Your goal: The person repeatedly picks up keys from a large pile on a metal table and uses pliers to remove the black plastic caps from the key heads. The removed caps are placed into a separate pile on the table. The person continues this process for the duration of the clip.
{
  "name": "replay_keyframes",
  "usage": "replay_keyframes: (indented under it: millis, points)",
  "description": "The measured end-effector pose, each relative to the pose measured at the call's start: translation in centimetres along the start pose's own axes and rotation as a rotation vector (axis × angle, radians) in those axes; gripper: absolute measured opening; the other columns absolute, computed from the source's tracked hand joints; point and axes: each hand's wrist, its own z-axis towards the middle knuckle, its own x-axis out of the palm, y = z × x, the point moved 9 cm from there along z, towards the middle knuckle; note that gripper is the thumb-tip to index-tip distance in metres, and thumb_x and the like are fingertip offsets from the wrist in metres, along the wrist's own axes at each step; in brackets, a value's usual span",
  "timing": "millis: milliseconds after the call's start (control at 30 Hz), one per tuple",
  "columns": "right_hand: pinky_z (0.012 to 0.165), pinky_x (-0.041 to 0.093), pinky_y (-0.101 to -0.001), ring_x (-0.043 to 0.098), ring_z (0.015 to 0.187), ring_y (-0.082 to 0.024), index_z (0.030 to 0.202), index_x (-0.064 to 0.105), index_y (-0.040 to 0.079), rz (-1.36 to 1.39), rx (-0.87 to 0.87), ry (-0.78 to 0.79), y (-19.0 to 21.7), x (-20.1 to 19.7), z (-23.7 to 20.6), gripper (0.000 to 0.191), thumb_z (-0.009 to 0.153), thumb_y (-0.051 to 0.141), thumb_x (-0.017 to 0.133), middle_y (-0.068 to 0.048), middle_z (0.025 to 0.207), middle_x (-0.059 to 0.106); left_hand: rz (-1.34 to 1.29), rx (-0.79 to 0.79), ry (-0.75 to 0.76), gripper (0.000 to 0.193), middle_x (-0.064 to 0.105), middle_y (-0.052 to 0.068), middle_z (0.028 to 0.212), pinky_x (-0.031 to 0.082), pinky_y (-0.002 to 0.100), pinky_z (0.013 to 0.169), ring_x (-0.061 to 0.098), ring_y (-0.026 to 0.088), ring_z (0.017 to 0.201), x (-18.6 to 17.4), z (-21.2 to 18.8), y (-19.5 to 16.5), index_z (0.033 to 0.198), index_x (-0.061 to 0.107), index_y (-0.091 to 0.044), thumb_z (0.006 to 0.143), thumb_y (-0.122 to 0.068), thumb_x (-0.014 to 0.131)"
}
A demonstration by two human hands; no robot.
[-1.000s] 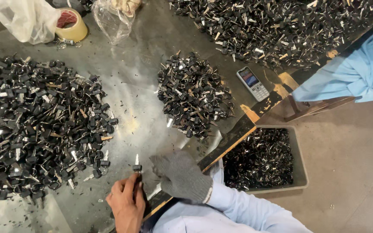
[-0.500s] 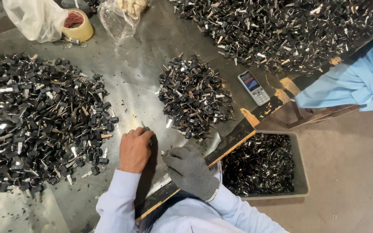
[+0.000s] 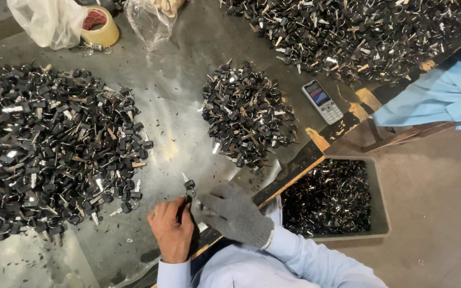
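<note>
My bare left hand point(image 3: 172, 230) is at the near edge of the metal table point(image 3: 182, 101), fingers pinched on a small black-headed key point(image 3: 189, 186) that points away from me. My right hand point(image 3: 236, 213), in a grey knit glove, lies just right of it, fingers loosely apart and fingertips beside the key. I cannot tell if the glove touches the key. A big heap of black keys point(image 3: 49, 149) spreads to the left. A smaller heap point(image 3: 246, 120) lies ahead.
A grey bin point(image 3: 382, 213) of dark metal parts sits below the table edge on the right. A mobile phone point(image 3: 322, 101), a tape roll point(image 3: 100, 26) and plastic bags point(image 3: 46, 21) lie on the table. Another person's blue sleeve point(image 3: 444, 96) is at far right. A third key heap point(image 3: 369, 32) fills the back.
My left hand reached forward toward the smaller heap half a second ago. It has pulled back to the table edge with a key in its fingers. The gloved hand barely moved.
</note>
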Motion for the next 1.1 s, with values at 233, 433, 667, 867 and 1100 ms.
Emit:
replay_keyframes:
  millis: [233, 433, 667, 867, 1100]
  points:
    - [0.08, 0.055, -0.0444, 0.069, 0.09, -0.034, 0.11, 0.071, 0.005, 0.107, 0.04, 0.053, -1.5, 2.4, 2.8, 0.029, 0.082, 0.015, 0.076, -0.013, 0.097, 0.072, -0.087, -0.031, 0.039, 0.015, 0.064, 0.006, 0.081, 0.039, 0.039, 0.092, 0.062, 0.026, 0.086, 0.1, 0.0, 0.8, 0.093, 0.071, -0.007, 0.079, -0.008, 0.074]
    - [0.077, 0.054, -0.0439, 0.069, 0.089, -0.033, 0.11, 0.072, 0.005, 0.099, 0.048, 0.048, -1.3, 2.2, 2.4, 0.027, 0.083, 0.011, 0.074, -0.013, 0.097, 0.072, -0.105, -0.037, 0.028, 0.013, 0.064, 0.005, 0.079, 0.039, 0.038, 0.089, 0.061, 0.024, 0.081, 0.0, -0.3, 0.6, 0.089, 0.07, -0.007, 0.078, -0.006, 0.077]
    - [0.07, 0.051, -0.0481, 0.067, 0.082, -0.035, 0.108, 0.072, 0.006, -0.096, 0.05, 0.291, -1.1, 4.7, 3.4, 0.028, 0.082, 0.015, 0.076, -0.014, 0.086, 0.069, -0.03, -0.044, 0.022, 0.01, 0.061, 0.005, 0.074, 0.038, 0.037, 0.089, 0.059, 0.024, 0.078, 0.2, -0.4, 0.5, 0.081, 0.069, -0.008, 0.076, -0.003, 0.076]
    - [0.074, 0.054, -0.0452, 0.069, 0.089, -0.034, 0.101, 0.071, 0.008, 0.157, 0.124, 0.066, -2.4, 1.7, 3.9, 0.026, 0.079, 0.019, 0.078, -0.011, 0.092, 0.072, -0.08, -0.054, -0.097, 0.021, 0.064, 0.003, 0.081, 0.034, 0.04, 0.088, 0.061, 0.022, 0.08, -0.8, 0.1, 0.2, 0.097, 0.069, -0.007, 0.078, -0.006, 0.076]
    - [0.072, 0.054, -0.0449, 0.069, 0.084, -0.034, 0.104, 0.073, 0.008, 0.106, 0.071, 0.18, -1.4, 4.0, 4.2, 0.022, 0.082, 0.012, 0.071, -0.012, 0.089, 0.072, -0.137, 0.057, 0.088, 0.016, 0.059, 0.003, 0.072, 0.034, 0.04, 0.081, 0.059, 0.023, 0.076, 0.5, 1.3, 1.3, 0.088, 0.069, -0.011, 0.076, -0.008, 0.078]
